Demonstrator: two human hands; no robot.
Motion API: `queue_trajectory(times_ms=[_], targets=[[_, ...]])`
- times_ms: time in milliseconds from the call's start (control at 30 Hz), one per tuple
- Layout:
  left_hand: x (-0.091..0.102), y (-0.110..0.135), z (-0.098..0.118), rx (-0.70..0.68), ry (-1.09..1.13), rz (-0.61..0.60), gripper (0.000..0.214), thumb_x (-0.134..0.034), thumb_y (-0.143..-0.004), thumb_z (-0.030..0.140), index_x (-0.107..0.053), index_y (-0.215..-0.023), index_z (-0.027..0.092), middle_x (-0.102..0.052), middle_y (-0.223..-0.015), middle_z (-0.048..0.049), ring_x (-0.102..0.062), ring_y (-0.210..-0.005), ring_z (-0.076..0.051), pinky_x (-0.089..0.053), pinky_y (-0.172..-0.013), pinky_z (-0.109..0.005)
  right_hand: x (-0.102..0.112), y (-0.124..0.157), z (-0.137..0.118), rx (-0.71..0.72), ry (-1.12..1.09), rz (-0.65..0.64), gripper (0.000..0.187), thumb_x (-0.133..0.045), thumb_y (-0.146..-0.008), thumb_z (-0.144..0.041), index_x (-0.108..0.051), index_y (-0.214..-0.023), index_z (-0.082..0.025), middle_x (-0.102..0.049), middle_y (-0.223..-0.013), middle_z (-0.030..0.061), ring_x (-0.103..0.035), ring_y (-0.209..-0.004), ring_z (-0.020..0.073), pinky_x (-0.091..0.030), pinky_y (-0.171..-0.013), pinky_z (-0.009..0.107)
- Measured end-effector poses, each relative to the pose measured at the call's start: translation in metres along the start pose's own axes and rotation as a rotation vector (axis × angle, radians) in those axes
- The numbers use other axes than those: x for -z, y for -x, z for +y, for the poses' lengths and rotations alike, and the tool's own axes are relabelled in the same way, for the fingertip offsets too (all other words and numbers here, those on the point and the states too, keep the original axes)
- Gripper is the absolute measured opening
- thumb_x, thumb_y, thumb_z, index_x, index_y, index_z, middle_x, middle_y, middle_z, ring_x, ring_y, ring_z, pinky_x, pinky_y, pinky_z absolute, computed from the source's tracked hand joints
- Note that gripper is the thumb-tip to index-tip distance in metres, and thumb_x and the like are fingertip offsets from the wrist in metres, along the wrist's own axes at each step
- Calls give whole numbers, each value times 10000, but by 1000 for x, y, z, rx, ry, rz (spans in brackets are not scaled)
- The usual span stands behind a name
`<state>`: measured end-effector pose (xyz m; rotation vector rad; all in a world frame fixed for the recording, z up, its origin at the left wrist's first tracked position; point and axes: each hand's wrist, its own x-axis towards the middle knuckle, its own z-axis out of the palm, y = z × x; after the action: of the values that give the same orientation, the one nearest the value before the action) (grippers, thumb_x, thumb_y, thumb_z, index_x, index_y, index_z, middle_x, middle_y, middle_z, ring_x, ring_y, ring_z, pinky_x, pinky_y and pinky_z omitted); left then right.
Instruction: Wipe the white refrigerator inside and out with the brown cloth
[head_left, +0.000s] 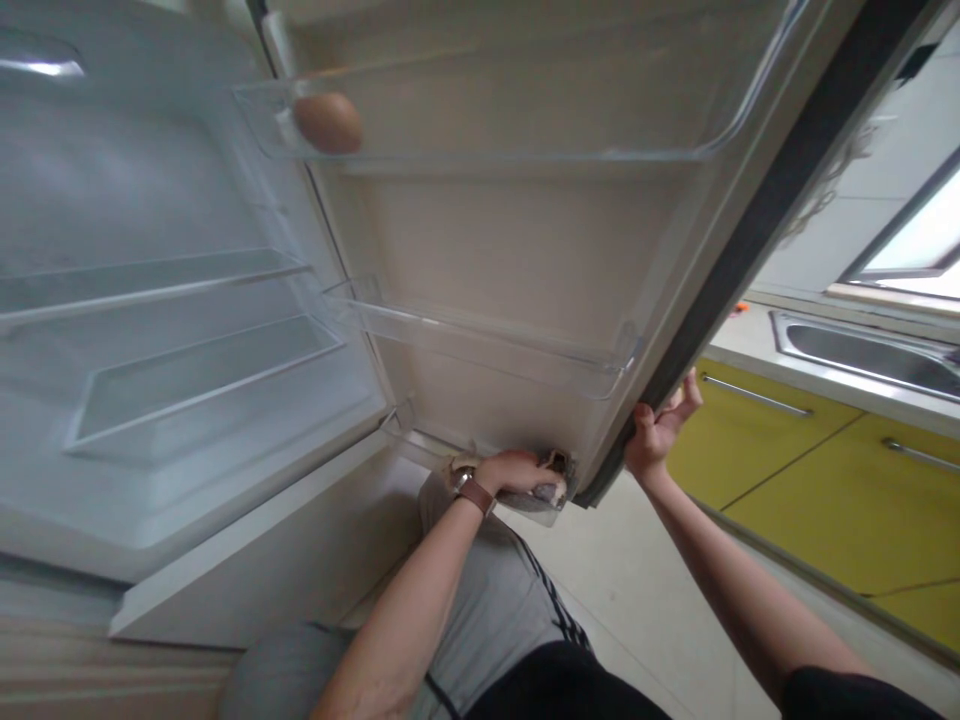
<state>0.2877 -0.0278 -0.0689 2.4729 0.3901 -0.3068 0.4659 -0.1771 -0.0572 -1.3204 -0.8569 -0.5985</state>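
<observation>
The fridge door [525, 250] stands open in front of me, seen at a steep tilt. My left hand [517, 473], with a brown watch on its wrist, reaches into the lowest door bin [420, 445] and is closed over a small dark and pale object [556, 478] that I cannot make out. My right hand [660, 425] grips the door's dark outer edge [757, 230], fingers wrapped round it. A brown egg [328, 122] lies in the top door bin [487, 150].
Bare glass shelves [172, 370] fill the fridge interior at left. A middle door bin [480, 340] holds nothing visible. Yellow cabinets [810, 470] and a steel sink [870, 355] stand at right, under a window. My grey-trousered knees are below, over a pale floor.
</observation>
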Motion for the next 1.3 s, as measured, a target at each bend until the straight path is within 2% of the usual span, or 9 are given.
queue_trajectory(times_ms=[100,233,400,533,633,733,833,1000,1300], targets=[[11,5,-12,-53,266,-35,536,-522,-896,641,-739,-750,173,-700,-724,-42,-610,-651,-174,-374,-574,-274,0,0,1,15,2,27,908,-513,-847,-751,-173,-1551,-290,-533,-1216,118,-567,-1138,306,-441,-964,498],[15,13,-14,-92,568,45,613,-389,-971,645,-748,-882,157,-677,-707,-31,-565,-608,-149,-395,-594,-267,0,0,3,1,-8,33,915,-530,-840,-746,-182,-1551,-288,-540,-1191,106,-579,-1068,284,-452,-944,474],[1,29,17,-130,108,260,660,-494,-918,731,-745,-721,154,-687,-677,-81,-637,-669,-194,-374,-613,-279,0,-4,10,5,-58,49,903,-576,-836,-697,-217,-1554,-285,-550,-1165,91,-576,-1000,258,-465,-920,438],[-22,44,43,-207,-148,451,688,-404,-983,703,-774,-743,176,-735,-751,-138,-698,-746,-246,-430,-680,-318,-1,-9,18,37,-116,64,862,-613,-839,-631,-275,-1555,-291,-562,-1053,55,-579,-923,238,-479,-882,407],[-50,46,47,-334,-239,521,602,-427,-1008,634,-776,-853,169,-757,-854,-141,-709,-843,-260,-500,-797,-360,-2,-13,22,33,-110,62,884,-606,-833,-652,-276,-1561,-277,-560,-1031,55,-581,-916,243,-486,-872,411],[-79,37,43,-473,-331,684,396,-559,-984,496,-739,-1083,158,-749,-1101,-133,-661,-1127,-295,-463,-1063,-411,-3,-17,25,15,-70,50,925,-576,-829,-703,-248,-1568,-252,-572,-1107,86,-592,-976,264,-487,-904,434],[-95,26,39,-438,-419,820,298,-563,-974,260,-663,-1236,158,-697,-1236,-122,-615,-1192,-283,-425,-1123,-432,-4,-20,28,15,-95,37,921,-587,-836,-679,-234,-1566,-242,-577,-1192,108,-600,-1050,275,-483,-953,446],[-94,15,36,-281,-456,832,242,-520,-971,167,-630,-1187,156,-672,-1134,-130,-626,-973,-254,-511,-893,-403,-7,-25,32,45,-156,20,867,-607,-846,-639,-261,-1546,-263,-571,-1254,110,-596,-1125,283,-466,-1007,467],[-69,23,-14,-291,-524,708,112,-583,-961,221,-634,-1056,192,-668,-997,-98,-597,-971,-265,-460,-874,-405,-8,-27,31,51,-220,15,834,-647,-845,-614,-297,-1526,-284,-592,-1241,90,-609,-1114,269,-464,-1020,469]])
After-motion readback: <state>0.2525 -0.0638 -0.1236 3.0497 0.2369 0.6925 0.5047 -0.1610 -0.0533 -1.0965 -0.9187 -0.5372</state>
